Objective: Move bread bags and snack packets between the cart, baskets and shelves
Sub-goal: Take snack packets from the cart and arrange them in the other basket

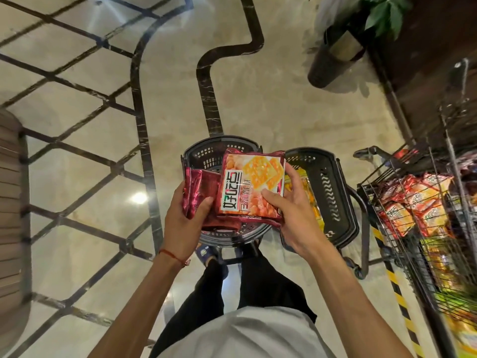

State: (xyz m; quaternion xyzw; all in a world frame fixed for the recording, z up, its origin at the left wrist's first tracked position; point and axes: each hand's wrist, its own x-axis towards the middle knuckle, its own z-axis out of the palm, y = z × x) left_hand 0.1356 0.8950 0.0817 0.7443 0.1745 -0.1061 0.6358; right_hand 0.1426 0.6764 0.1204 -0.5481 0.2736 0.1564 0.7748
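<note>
Above the two floor baskets, head view:

- A flat red-and-orange foil cracker packet (251, 186) is held face up. It is gripped by the right hand (291, 218), with the thumb laid across its front and the fingers curled behind its right edge.
- A bunch of dark red foil snack packets (198, 189) is clutched in the left hand (180, 210), fingers wrapped round the bundle. The cracker packet overlaps it.
- Both lots are held over the left dark plastic basket (206, 149), whose perforated wall is seen beyond them.
- Yellow packets (311, 202) lie in the right dark plastic basket (335, 192), just beside.
- A black wire cart (407, 244) loaded with orange and red packets (397, 215) stands to the right.

Step judged: sorting into the baskets, packets in hand, nothing set down yet.

The next move is judged to call for the cracker packet to be lowered into a basket and the grip loosened. Which basket cannot be told. The left bundle may slip if shifted.
</note>
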